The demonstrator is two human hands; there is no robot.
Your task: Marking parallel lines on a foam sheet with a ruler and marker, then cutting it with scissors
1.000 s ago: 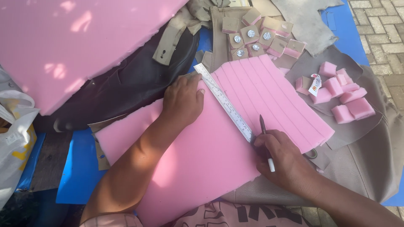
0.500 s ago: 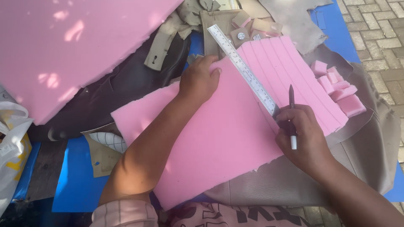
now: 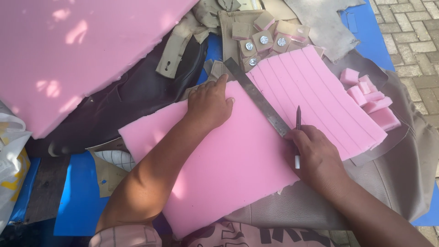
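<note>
While the left hand (image 3: 209, 104) lies flat and spread, palm down, on the flat pink foam sheet (image 3: 228, 160), its fingertips reach the near edge of the long grey metal ruler (image 3: 259, 98) that runs slantwise across the foam. The hand grips nothing; it only presses on the sheet. The right hand (image 3: 315, 158) is closed around a slim dark pen-like tool (image 3: 298, 132) with a white lower end, held nearly upright with its dark tip pointing away from the person, just beside the ruler's lower end.

The foam sheet rests on a beige leather-like cloth (image 3: 393, 183) spread over a blue board (image 3: 77, 196). To the right of the ruler the sheet shows several straight parallel lines that divide it into narrow strips; to the left it is plain. Small pink foam blocks (image 3: 372, 98) lie in a loose heap near the sheet's right edge, on the cloth. Beyond the ruler's far end sit small tan squares with round silver discs (image 3: 263, 43) among more foam pieces. A large pink foam slab (image 3: 68, 50) fills the upper left, over a dark brown cover (image 3: 128, 105). A white plastic bag (image 3: 11, 160) shows at the left edge, and grey paving bricks (image 3: 411, 32) at the upper right.
</note>
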